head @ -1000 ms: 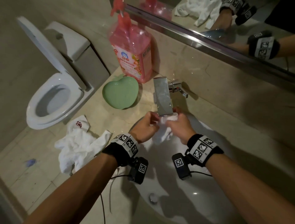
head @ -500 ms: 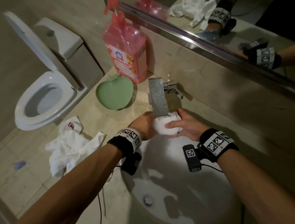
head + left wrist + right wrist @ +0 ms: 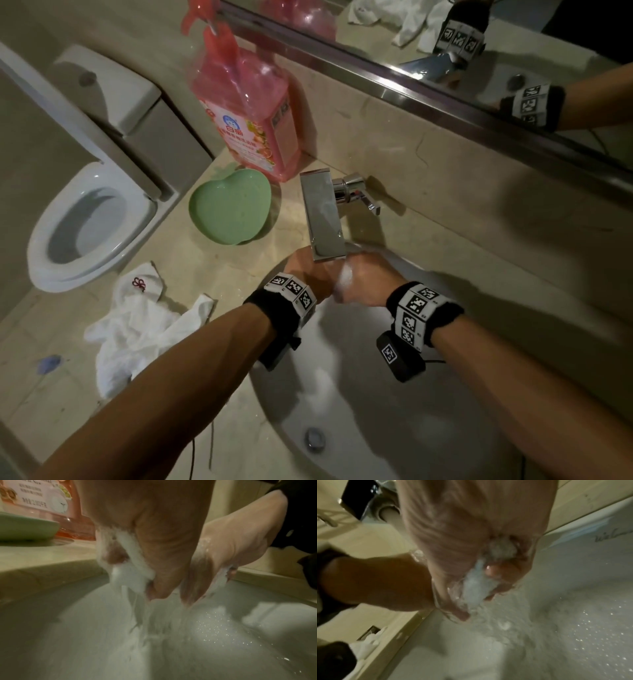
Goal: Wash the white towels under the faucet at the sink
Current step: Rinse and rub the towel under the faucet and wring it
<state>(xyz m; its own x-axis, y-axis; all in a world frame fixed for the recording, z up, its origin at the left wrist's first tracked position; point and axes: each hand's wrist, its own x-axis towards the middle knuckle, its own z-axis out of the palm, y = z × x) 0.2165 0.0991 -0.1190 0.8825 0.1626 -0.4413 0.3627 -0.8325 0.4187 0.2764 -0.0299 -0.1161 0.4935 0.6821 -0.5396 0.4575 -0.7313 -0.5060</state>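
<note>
White towel (image 3: 344, 274) bunched small, squeezed between both hands directly under the faucet (image 3: 323, 219) spout, above the back of the sink (image 3: 462, 428) bowl. Left hand (image 3: 308, 270) has fingers curled round the wet cloth; right hand (image 3: 368, 281) clamps it from the other side (water streams off both into the bowl). More white towels (image 3: 137, 329) lie heaped at the table's left edge. Green dish (image 3: 229, 205) and pink bottle (image 3: 246, 113) stand near the table's back edge, left of the faucet.
</note>
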